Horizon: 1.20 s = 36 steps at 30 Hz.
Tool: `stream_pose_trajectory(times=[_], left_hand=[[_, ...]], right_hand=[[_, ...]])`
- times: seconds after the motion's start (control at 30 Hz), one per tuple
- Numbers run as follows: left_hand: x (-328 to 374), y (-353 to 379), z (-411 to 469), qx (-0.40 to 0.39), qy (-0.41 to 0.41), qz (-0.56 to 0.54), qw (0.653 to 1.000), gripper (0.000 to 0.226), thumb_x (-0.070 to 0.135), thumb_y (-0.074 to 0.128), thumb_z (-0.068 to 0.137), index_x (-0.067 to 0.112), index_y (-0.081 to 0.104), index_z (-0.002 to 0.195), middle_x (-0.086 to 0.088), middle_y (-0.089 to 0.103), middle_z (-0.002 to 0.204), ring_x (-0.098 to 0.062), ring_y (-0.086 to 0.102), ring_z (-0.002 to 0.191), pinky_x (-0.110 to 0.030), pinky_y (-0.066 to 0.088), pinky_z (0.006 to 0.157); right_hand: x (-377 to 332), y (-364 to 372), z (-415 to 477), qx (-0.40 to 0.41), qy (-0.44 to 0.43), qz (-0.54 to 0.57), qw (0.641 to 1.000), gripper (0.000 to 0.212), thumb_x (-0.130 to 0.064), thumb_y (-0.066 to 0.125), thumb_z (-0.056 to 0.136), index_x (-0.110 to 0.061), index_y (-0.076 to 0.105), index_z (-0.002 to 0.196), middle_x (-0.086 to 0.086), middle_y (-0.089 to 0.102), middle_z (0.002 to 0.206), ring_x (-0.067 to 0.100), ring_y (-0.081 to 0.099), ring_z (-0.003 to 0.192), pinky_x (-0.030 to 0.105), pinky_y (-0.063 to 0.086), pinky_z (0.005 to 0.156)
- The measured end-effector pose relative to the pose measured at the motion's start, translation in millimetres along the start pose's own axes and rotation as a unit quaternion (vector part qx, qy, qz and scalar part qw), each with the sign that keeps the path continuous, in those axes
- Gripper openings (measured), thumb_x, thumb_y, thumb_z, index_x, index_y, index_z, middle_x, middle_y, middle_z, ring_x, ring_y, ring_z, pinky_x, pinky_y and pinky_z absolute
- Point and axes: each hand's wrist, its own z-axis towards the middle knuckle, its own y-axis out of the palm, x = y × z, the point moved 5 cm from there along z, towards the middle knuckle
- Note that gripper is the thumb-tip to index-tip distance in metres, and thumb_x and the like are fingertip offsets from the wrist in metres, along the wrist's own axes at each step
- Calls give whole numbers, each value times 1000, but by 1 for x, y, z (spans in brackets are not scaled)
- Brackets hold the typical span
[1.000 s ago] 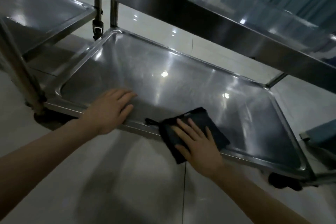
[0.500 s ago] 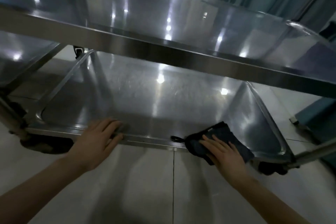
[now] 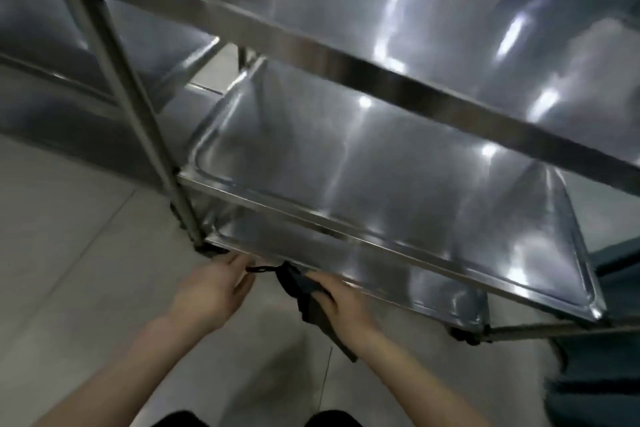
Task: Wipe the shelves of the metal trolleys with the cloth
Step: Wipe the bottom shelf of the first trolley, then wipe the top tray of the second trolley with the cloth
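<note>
A steel trolley stands before me with three stacked shelves: the top shelf (image 3: 450,28), the middle shelf (image 3: 381,177) and the bottom shelf (image 3: 311,246) near the floor. My right hand (image 3: 343,305) grips a dark cloth (image 3: 304,291) just off the front edge of the bottom shelf; the cloth hangs down past my wrist. My left hand (image 3: 211,291) is beside it, fingers apart, near the cloth's small loop and the shelf's front left corner. It holds nothing.
A second steel trolley (image 3: 69,55) stands at the left, its upright post (image 3: 114,80) crossing the view. Pale floor tiles (image 3: 69,253) lie below. A castor (image 3: 465,334) sits under the right corner. Teal fabric (image 3: 595,374) is at the right.
The view has risen and pulled back, so all three shelves show. Both hands have come off the bottom shelf toward me, and the cloth is lifted from the shelf and bunched in my right hand.
</note>
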Motion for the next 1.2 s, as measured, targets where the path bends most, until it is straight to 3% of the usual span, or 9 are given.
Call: stream_pose_trajectory(times=[0.17,0.3,0.47,0.53,0.6,0.67,0.8,1.0,1.2], left_hand=[[3,-169,-72,24,-101,-27,994,24,33,53,95,23,62,116,0,67,109,-28,64,98,-37,51,73],[19,-305,-111,71,-131,-57,987,22,25,57,94,16,66,112,-4,70,105,-26,65,98,-37,52,77],[22,-443,-127,143,-139,-56,978,21,37,50,96,28,64,109,10,67,105,-12,62,100,-25,47,78],[17,-488,-127,157,-130,-61,977,21,37,49,97,26,63,108,7,67,103,-13,62,98,-30,48,80],[9,-527,-125,174,-111,-49,977,22,37,49,97,25,63,109,7,66,101,-15,62,96,-35,49,80],[-3,-559,-122,196,-102,-36,975,21,38,48,97,28,61,111,10,65,101,-13,61,97,-34,49,79],[-32,-599,-110,213,-95,-31,972,21,39,47,97,30,59,111,14,63,102,-9,59,98,-30,48,80],[-81,-630,-81,213,-101,-42,971,19,38,47,97,31,59,110,16,61,99,-7,58,96,-29,48,81],[-152,-658,-22,199,-103,-3,974,21,39,45,97,29,57,111,15,61,100,-6,58,93,-29,49,80]], right_hand=[[-164,-41,-36,-54,-53,-24,997,31,-8,54,98,-20,62,126,-6,64,122,6,57,112,19,41,97],[-293,-82,-64,-77,-95,0,992,31,-10,57,97,-31,62,119,-15,67,113,1,61,106,21,46,92],[-421,-115,-68,-110,-113,32,987,39,-10,55,98,-45,60,114,-34,65,94,-13,57,94,5,41,83],[-465,-132,-62,-77,-129,47,987,37,-6,57,96,-36,67,114,-18,71,95,-10,62,88,8,45,80],[-499,-142,-53,-30,-155,35,987,33,-6,59,95,-33,67,113,-15,71,102,-6,63,98,12,46,86],[-533,-144,-41,-8,-195,16,981,36,-9,59,96,-38,63,116,-22,68,108,-5,61,105,12,44,91],[-574,-138,-5,18,-224,9,974,43,-9,55,98,-49,56,116,-35,62,111,-11,57,105,7,41,86],[-610,-114,64,17,-210,40,977,39,-18,50,101,-50,55,123,-34,60,117,-11,55,110,7,42,88],[-642,-77,167,5,-200,38,979,40,-18,51,101,-55,50,116,-36,62,108,-15,55,104,6,42,83]])
